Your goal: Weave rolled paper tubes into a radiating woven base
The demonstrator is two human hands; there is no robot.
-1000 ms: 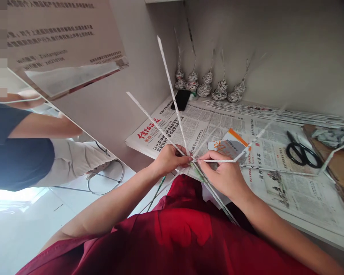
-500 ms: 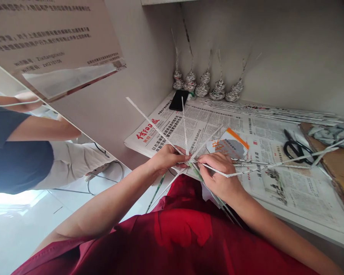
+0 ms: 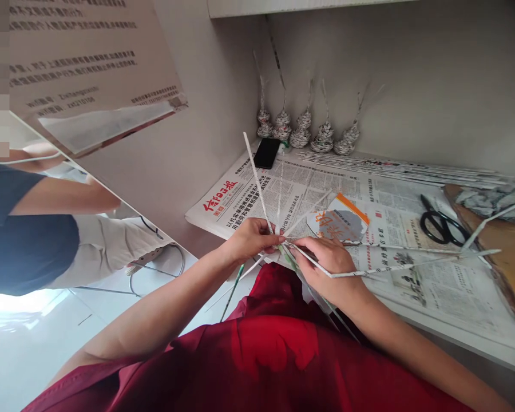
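Both hands meet at the near edge of the counter (image 3: 455, 335), where a bundle of rolled newspaper sticks (image 3: 283, 252) crosses in a star. The left hand (image 3: 251, 240) pinches the crossing point from the left, fingers closed over the sticks. The right hand (image 3: 330, 269) pinches one long stick (image 3: 395, 268) that bends and runs off to the right across the newspaper. About five stick ends fan upward and rightward from the crossing; several more drop below the counter edge, and their exact count is hard to make out against the red shirt.

On the spread newspaper (image 3: 296, 189) lie one black phone (image 3: 266, 153), one pair of black scissors (image 3: 442, 226) and one orange-and-white card (image 3: 339, 218). Five small woven paper cones (image 3: 302, 134) stand in a row at the back wall, with a pile of spare sticks (image 3: 412, 169) beside them. A brown board (image 3: 502, 257) on the right is cut off by the frame edge. Another person's arm (image 3: 64, 197) shows at left.
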